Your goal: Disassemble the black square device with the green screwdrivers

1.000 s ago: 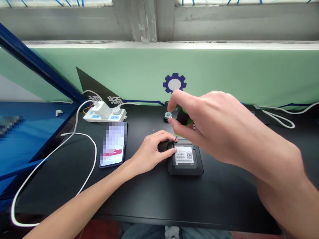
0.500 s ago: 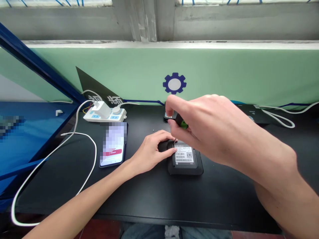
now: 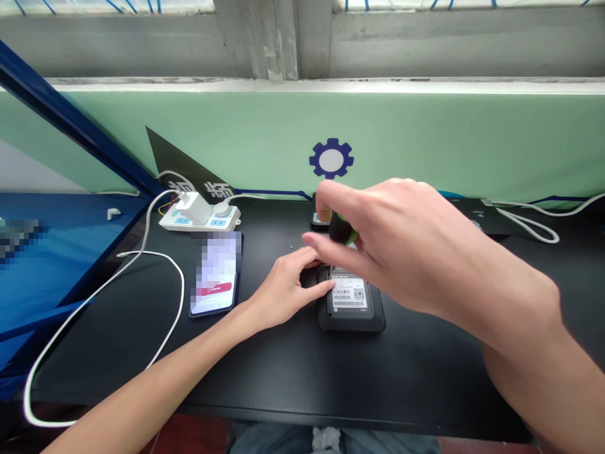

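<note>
**2 hands close in on a black device (image 3: 350, 321) on the table**

From my remote seat, the head camera gives me a forward and downward view of the black table (image 3: 406, 378). The black device lies flat near the middle of the table, with a white barcode label (image 3: 348, 293) facing up and a QR code printed at the label's right side.

My left hand (image 3: 283, 290) is at the device's left side, its fingers curved narrow around that edge, with the fingertips (image 3: 326, 287) reaching the label. It holds the device in place on the table. My right hand (image 3: 397, 252) is shut narrow around a green-and-black screwdriver (image 3: 343, 228), above the device's top edge. Its thin shaft points down towards that edge, but the hand hides most of it, so I cannot tell whether the tip touches. Just behind the right fingers sits 1 small dark item with a pale blue patch (image 3: 317, 219), mostly hidden.

To the left are a blurred phone (image 3: 215, 274) and a white power strip (image 3: 198, 219) with 1 white charger (image 3: 193, 208) plugged in. A white cable (image 3: 183, 284) loops across the table from the strip. A green wall panel (image 3: 425, 139) with a blue gear emblem (image 3: 331, 159) runs along the back.
</note>
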`<state>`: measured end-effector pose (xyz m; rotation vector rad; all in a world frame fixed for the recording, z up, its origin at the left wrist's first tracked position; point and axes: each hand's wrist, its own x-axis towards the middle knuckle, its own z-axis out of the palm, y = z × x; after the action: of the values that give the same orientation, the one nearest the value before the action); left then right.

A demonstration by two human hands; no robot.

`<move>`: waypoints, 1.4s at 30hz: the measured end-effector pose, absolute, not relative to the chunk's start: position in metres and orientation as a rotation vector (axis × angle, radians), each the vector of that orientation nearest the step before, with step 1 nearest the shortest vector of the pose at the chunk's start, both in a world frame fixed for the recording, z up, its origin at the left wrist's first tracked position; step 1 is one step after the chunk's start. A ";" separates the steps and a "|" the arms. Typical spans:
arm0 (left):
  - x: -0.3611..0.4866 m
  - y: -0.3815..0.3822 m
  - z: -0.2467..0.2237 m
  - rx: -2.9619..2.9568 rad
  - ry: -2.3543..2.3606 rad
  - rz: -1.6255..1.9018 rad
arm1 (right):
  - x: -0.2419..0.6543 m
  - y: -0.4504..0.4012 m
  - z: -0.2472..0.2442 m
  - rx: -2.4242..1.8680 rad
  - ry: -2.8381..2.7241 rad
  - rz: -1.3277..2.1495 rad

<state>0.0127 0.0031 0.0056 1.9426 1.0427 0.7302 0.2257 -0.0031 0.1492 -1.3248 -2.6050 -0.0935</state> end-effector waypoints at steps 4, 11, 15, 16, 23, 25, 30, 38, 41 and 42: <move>0.014 0.002 0.008 1.873 1.012 0.761 | 0.225 -0.004 0.149 -1.319 -2.613 -0.028; 0.014 0.003 0.006 1.840 0.989 0.757 | 0.225 -0.004 0.150 -1.320 -2.608 -0.063; 0.015 0.002 0.007 1.833 0.992 0.773 | 0.225 -0.004 0.150 -1.318 -2.594 -0.019; 0.015 0.002 0.007 1.835 1.003 0.768 | 0.225 -0.004 0.150 -1.317 -2.589 -0.027; 0.015 0.003 0.007 1.850 0.990 0.771 | 0.225 -0.004 0.148 -1.305 -2.583 -0.023; 0.015 0.003 0.007 1.849 0.993 0.763 | 0.226 -0.004 0.149 -1.303 -2.577 -0.050; 0.015 0.002 0.010 1.847 0.999 0.770 | 0.227 -0.005 0.149 -1.310 -2.589 -0.064; 0.015 0.002 0.010 1.840 0.973 0.771 | 0.224 -0.005 0.148 -1.339 -2.592 -0.073; 0.015 0.002 0.009 1.842 0.984 0.776 | 0.224 -0.004 0.147 -1.322 -2.583 -0.065; 0.015 0.002 0.009 1.843 0.992 0.772 | 0.224 -0.004 0.147 -1.314 -2.580 -0.078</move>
<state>0.0150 0.0018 0.0090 1.8426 0.9916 0.7718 0.2239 -0.0041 0.1470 -1.3142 -2.5801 -0.0784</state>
